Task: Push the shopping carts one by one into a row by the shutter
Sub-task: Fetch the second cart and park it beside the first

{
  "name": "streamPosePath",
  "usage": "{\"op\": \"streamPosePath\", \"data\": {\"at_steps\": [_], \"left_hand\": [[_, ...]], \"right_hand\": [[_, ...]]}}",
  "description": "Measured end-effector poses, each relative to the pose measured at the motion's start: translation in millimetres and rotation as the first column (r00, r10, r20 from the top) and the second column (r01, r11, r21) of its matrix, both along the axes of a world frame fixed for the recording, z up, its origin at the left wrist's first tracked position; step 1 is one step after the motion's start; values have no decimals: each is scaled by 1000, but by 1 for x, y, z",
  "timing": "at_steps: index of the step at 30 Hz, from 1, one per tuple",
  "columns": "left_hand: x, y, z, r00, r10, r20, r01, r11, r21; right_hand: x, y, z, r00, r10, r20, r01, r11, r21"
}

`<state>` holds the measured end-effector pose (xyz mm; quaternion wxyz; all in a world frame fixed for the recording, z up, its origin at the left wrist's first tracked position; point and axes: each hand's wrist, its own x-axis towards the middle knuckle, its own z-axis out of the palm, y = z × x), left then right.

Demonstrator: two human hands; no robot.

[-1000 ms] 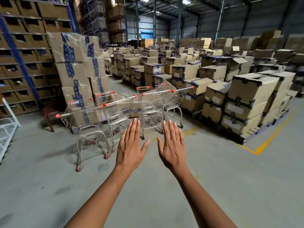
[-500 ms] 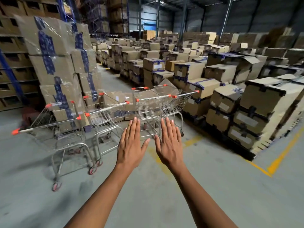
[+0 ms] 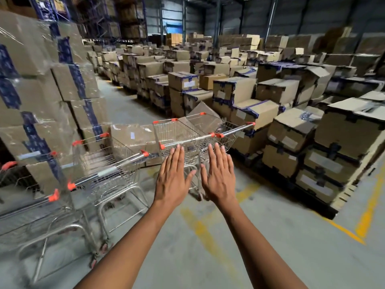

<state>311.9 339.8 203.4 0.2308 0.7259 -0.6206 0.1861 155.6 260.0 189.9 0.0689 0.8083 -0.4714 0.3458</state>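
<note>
A: Head view, the only one. Left hand [image 3: 173,180] and right hand [image 3: 218,178] are held out flat, fingers straight, nothing gripped. Both are seen in front of the middle cart [image 3: 179,134]; contact with its handle bar [image 3: 187,141] can't be told.

B: Where are the carts placed?

A: Loose cluster on the concrete floor [image 3: 270,247]. The middle cart is parked dead ahead, a right cart [image 3: 231,132] is set just beside it, possibly nested, and a near-left cart [image 3: 108,174] is angled with its handle toward the camera. More carts [image 3: 31,215] are blurred at the left edge. No shutter is seen, so the row spot can't be placed.

B: How should the step be done well?

A: Judgement only: the bar should be taken with both hands spread apart, not bunched at centre, so the cart is steered straight. One cart should be drawn back clear of its neighbour before it's turned.

B: Edges, room?

A: Tight ahead. Wrapped box stack [image 3: 52,90] is stood on the left, palletised boxes [image 3: 312,142] on the right, with pallet corners near the yellow floor line [image 3: 368,209]. Open floor is left behind and to the lower right; that is the likely way out.
</note>
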Motion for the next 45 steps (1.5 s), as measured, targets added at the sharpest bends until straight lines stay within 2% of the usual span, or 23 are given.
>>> {"op": "streamPosePath", "data": {"at_steps": [7,14,27,37,45], "left_hand": [[44,-143,-21,1000,0,-11,0,1000,21],[47,-307,-43,1000,23,-19,-22,999,34],[-25,-593,-65,997,-59,-46,64,994,92],[-55,-796,-113,992,-76,-105,96,976,196],[-68,-911,-149,991,-4,-134,43,957,288]], "right_hand": [[48,-141,-11,1000,-4,7,4,1000,21],[61,-299,-32,1000,11,-10,-11,999,36],[-16,-574,-48,998,-33,-44,37,993,112],[-63,-775,-87,985,-22,-173,63,970,235],[-76,-912,-111,959,109,-263,-24,951,307]]}}
